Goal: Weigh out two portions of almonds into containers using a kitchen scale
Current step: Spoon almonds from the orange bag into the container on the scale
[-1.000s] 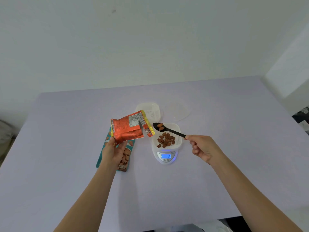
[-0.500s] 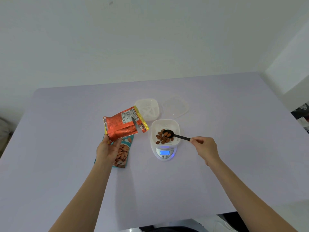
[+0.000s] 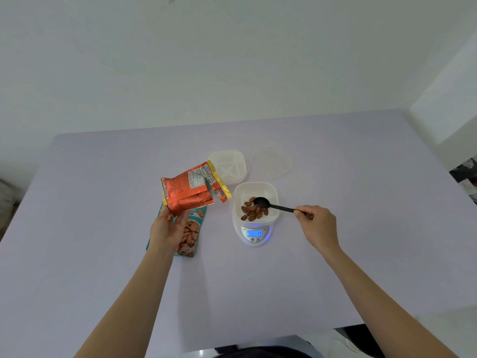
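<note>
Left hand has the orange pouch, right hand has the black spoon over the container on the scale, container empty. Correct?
Not empty: the head view shows almonds in the container on the scale. Rest holds: left hand grips the orange pouch, right hand holds the black spoon.

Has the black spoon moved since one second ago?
Yes. The spoon went from above the far left rim of the container on the scale down into it.

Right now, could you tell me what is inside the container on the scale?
A pile of almonds and the bowl of the black spoon; whatever lies beneath that bowl is hidden.
</note>
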